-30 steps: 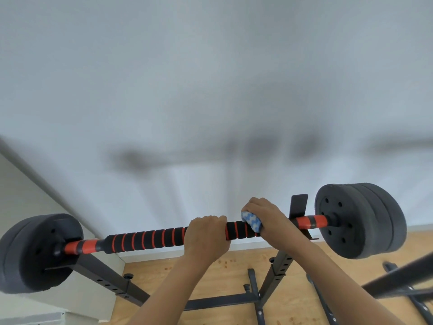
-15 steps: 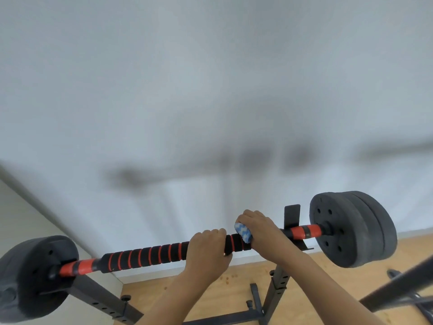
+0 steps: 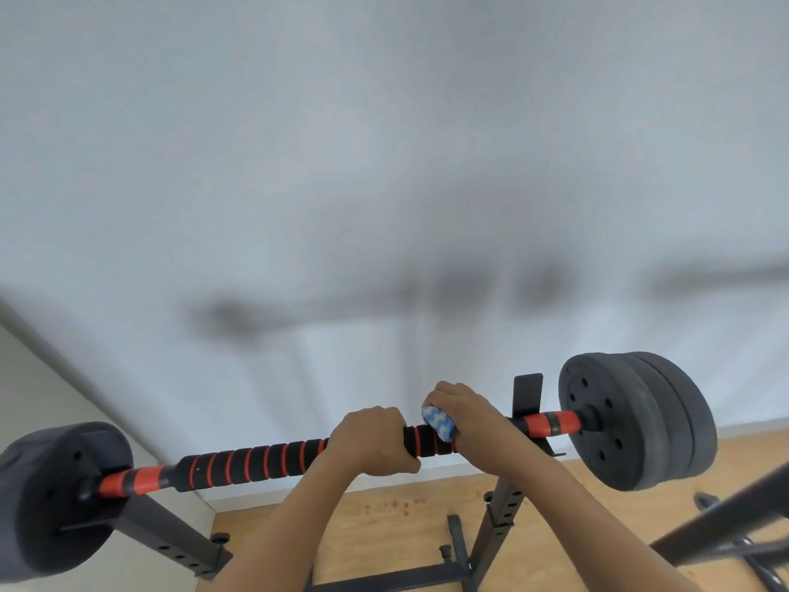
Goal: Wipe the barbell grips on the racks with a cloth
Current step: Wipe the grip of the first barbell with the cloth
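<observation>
A barbell lies across a black rack [image 3: 527,397]. Its grip [image 3: 256,459] is black foam with orange rings. My left hand [image 3: 371,440] is curled round the grip near the middle. Just to its right, my right hand [image 3: 467,414] holds a blue and white cloth [image 3: 437,423] wrapped over the bar and grips bar and cloth together. Most of the cloth is hidden under my fingers. A short stretch of grip shows between the hands.
Black weight plates sit on both ends, on the right [image 3: 636,420] and on the left [image 3: 55,502]. A white wall rises close behind the bar. Rack legs [image 3: 499,523] stand on the wooden floor [image 3: 384,531]. Another dark frame [image 3: 726,527] crosses the lower right.
The view has drifted slightly. My right hand with the cloth has slid a little left along the grip towards my left hand, which keeps its hold.
</observation>
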A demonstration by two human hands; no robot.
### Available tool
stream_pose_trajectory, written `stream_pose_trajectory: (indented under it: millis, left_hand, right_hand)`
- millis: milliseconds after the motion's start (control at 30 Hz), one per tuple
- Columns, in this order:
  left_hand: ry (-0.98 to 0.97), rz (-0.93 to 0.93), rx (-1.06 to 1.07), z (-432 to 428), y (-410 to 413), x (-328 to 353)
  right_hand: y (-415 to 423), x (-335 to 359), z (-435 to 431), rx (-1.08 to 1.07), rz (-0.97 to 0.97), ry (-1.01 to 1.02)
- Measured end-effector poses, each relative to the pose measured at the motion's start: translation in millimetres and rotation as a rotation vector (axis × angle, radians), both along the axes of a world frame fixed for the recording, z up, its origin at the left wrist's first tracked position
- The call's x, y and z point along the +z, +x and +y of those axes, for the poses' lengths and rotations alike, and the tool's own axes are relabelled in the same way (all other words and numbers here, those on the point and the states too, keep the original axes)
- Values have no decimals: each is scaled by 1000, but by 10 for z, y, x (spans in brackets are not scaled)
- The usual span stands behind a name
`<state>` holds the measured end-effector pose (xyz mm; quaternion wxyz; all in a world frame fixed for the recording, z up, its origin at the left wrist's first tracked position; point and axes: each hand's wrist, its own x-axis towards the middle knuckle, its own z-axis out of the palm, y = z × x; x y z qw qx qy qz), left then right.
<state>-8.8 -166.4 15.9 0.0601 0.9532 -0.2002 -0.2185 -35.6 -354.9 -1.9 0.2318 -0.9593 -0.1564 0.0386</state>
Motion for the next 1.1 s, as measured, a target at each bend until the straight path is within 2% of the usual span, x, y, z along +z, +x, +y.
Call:
stream_pose_trajectory:
  millis: [67, 133, 200, 300, 333, 400, 567, 767, 833, 900, 1033, 1100]
  left_hand:
    - [-26, 135, 15, 4, 69, 52]
    - [-56, 144, 11, 28, 68, 66]
    - [-54, -13, -19, 46, -12, 32]
    - [44, -389, -39, 20, -199, -127]
    - [59, -451, -36, 2, -240, -170]
    - [57, -458, -40, -18, -232, -181]
    - [67, -185, -36, -13, -58, -76]
    - [-97, 409, 60, -19, 160, 79]
    - [-125, 457, 69, -6, 180, 112]
    - [-102, 306, 83, -24, 112, 96]
    - [45, -390, 57, -81, -257, -173]
    - [25, -559, 9, -81, -354, -280]
  right_hand:
    - [-18, 5, 4, -5, -15, 18]
    - [-49, 7, 8, -3, -40, 14]
    - [-81, 13, 15, -7, -49, 10]
    - [-105, 18, 25, -19, -73, 14]
    - [-115, 14, 34, -19, -81, 4]
    - [-140, 9, 50, -28, -91, -21]
    - [-177, 4, 87, -60, -133, -47]
    - [-213, 8, 78, -63, -119, -26]
    - [-204, 11, 73, -67, -112, -15]
    - [-192, 16, 73, -76, -115, -11]
    - [-197, 9, 77, -77, -116, -22]
    - [-216, -1, 84, -82, -125, -31]
